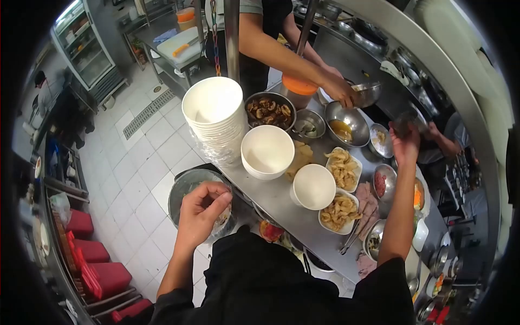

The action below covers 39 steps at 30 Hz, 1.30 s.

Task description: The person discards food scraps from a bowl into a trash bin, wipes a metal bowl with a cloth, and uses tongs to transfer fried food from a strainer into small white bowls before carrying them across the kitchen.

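Observation:
My left hand (200,211) is curled over a grey bin (174,203), thumb pressed to the fingers; whatever it pinches, if anything, is hidden. Across the steel counter (260,197), my right hand (405,146) reaches out and grips a small dark, shiny bowl (407,122). Below that hand sits a metal bowl of pale food (381,140). Nearer me are white paper bowls, one stack (266,151) in the middle and another bowl (314,187) beside it. Two white dishes of yellowish, wrinkled food (342,169) stand next to sliced pinkish meat (366,208) and tongs (350,236).
A tall stack of white tubs (214,116) stands at the counter's left edge by a metal post (232,40). Beyond it are a pan of mushrooms (269,112) and a bowl of yellow liquid (346,125). A co-worker's hand (340,92) works there. Red bins (105,273) line the left.

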Tool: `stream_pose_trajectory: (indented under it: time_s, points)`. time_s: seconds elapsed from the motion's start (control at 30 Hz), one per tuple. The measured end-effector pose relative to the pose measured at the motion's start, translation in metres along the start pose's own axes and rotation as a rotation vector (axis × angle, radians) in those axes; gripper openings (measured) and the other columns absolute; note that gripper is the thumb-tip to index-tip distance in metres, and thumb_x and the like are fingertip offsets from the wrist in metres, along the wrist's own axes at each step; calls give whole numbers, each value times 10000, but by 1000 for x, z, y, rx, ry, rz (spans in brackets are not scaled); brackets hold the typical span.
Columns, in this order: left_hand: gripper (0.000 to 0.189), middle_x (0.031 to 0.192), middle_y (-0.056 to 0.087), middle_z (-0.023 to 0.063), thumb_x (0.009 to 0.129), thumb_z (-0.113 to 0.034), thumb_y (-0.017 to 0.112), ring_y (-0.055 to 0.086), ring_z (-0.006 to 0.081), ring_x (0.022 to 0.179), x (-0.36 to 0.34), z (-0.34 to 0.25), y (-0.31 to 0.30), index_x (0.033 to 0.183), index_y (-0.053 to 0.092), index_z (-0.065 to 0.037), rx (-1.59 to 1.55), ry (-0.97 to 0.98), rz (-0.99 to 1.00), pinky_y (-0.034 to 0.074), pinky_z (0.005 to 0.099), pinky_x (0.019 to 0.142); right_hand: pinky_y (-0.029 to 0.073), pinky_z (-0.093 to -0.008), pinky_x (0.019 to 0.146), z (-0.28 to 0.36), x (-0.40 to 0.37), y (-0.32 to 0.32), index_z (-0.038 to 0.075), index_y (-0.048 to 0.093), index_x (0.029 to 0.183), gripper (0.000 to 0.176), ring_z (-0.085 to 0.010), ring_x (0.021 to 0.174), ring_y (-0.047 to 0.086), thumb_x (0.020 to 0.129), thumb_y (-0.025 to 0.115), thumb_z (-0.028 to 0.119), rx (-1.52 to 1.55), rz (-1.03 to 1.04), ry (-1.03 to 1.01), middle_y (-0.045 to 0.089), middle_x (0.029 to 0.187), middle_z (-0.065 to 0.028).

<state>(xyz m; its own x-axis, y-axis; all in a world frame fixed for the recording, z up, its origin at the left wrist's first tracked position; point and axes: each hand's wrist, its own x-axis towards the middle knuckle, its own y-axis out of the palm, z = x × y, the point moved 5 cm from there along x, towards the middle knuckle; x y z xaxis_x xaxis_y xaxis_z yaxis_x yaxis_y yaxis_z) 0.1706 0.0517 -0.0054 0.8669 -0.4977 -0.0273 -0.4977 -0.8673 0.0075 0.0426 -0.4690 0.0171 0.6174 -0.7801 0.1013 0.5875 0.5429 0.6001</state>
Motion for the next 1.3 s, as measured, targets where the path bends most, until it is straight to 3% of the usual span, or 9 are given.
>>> stream_pose_trajectory:
  time_s: [0.07,0.13,0.3,0.57,0.63,0.83,1.13,1.3]
  points:
    - [81,713,571,-14,852,-72,626,490,40,634,10,2,-7,898,606,-9,9,-5,28,399,193,582,500,-416,779,2,-7,2,27,513,1076,269,-310,931,584,860,544,185,-6,-46,-56,593,1017,-125]
    - [74,882,615,7,850,-71,617,524,48,742,19,9,-8,893,600,-14,10,-63,112,434,204,674,502,-417,785,5,-19,8,28,512,1081,271,-303,928,586,862,544,185,-38,-64,-79,593,1019,-121]
    - [79,837,593,-16,857,-72,615,519,42,748,27,16,-6,906,595,-13,30,-125,145,427,201,676,505,-409,793,9,-25,-13,26,510,1087,279,-296,906,595,861,551,184,-120,14,14,596,1017,-117]
    - [78,817,588,-17,860,-74,610,526,51,744,27,12,-5,900,596,-8,74,-102,133,433,206,681,501,-403,817,-3,-11,-8,25,526,1054,255,-288,940,592,854,569,177,-93,-9,-14,602,1003,-106]
    - [95,711,598,-3,840,-89,637,529,48,653,24,11,-7,891,610,-13,90,-58,61,417,201,598,503,-391,812,-6,5,-4,26,529,1050,244,-292,942,596,859,563,173,-26,-39,7,604,1011,-111]
    - [86,758,605,-6,846,-73,630,535,51,663,12,9,-2,896,610,-7,55,-57,33,433,206,618,513,-389,758,-9,18,-1,32,545,1050,211,-292,894,610,882,534,159,-69,-4,74,615,993,-110]
    - [83,772,590,-23,853,-69,627,522,40,674,9,20,20,905,607,-8,-16,-113,107,425,194,608,501,-341,734,-16,9,-5,65,573,1056,206,-190,826,602,882,571,175,-219,-43,20,621,965,-62]
    - [86,777,584,-32,854,-73,627,507,35,677,7,21,33,909,606,-10,-5,-99,130,418,193,616,473,-267,665,-16,8,0,71,577,1082,243,-139,805,573,871,608,187,-291,-56,-16,601,971,-38]
